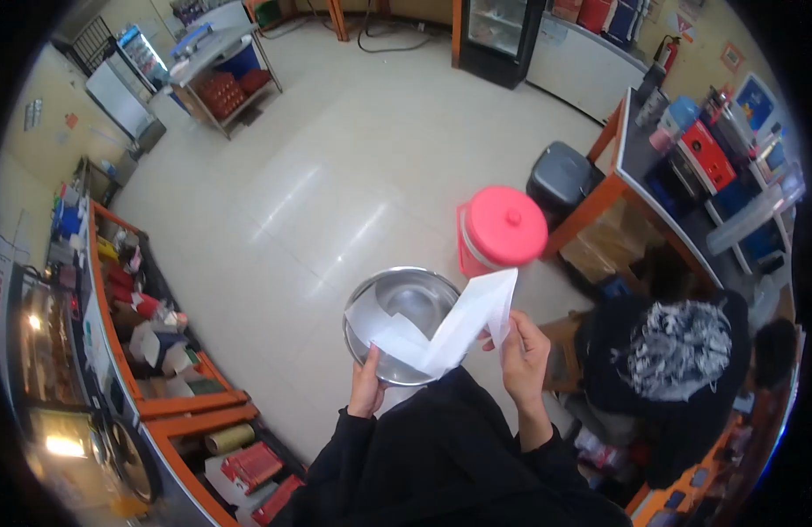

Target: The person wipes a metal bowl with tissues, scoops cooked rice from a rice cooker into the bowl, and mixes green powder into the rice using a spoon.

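Note:
My left hand (366, 386) is closed on the near left rim of a round steel bowl (349, 325), thumb over the edge. Folded white paper (466, 318) runs from inside the bowl up past its right side. My right hand (522, 356) pinches the raised right end of this paper, outside the bowl. Part of the paper lies against the bowl's inner left wall. The bare steel bottom shows at the bowl's far side. Some fingers of both hands are hidden behind what they hold.
A pink lidded bucket (503, 227) stands on the floor ahead, with a dark grey bin (560, 176) behind it. A person in black (678, 360) is close on my right, beside a counter (639, 149). Orange-framed shelves (151, 406) line the left.

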Demonstrator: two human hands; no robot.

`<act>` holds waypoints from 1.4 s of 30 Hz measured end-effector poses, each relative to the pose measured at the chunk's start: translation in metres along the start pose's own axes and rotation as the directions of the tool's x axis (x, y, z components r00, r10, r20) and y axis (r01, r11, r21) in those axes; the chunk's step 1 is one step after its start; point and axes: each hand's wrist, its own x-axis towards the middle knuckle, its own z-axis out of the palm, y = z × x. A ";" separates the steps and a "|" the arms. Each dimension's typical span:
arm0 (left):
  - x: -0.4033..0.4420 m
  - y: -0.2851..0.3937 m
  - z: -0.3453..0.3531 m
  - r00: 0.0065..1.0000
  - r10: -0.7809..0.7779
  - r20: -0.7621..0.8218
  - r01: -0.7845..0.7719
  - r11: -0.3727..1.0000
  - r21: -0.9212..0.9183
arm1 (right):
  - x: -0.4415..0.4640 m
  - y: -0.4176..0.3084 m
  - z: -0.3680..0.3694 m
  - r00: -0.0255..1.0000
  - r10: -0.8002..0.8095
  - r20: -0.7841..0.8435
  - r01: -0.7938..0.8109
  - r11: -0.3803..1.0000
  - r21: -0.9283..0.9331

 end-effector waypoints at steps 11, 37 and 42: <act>0.239 0.140 0.109 0.988 0.151 -0.012 -0.148 0.978 0.148 | 0.310 -0.030 0.002 0.817 -0.575 0.029 0.542 0.751 -0.379; 0.839 0.319 0.456 0.682 -0.455 0.572 0.202 0.869 0.451 | 0.638 0.070 -0.048 0.427 -0.101 -0.899 -0.062 0.988 -0.141; 0.867 0.277 0.590 0.663 -0.561 0.495 0.150 0.748 0.646 | 0.719 0.087 -0.107 0.442 -0.192 -0.876 -0.320 0.879 -0.355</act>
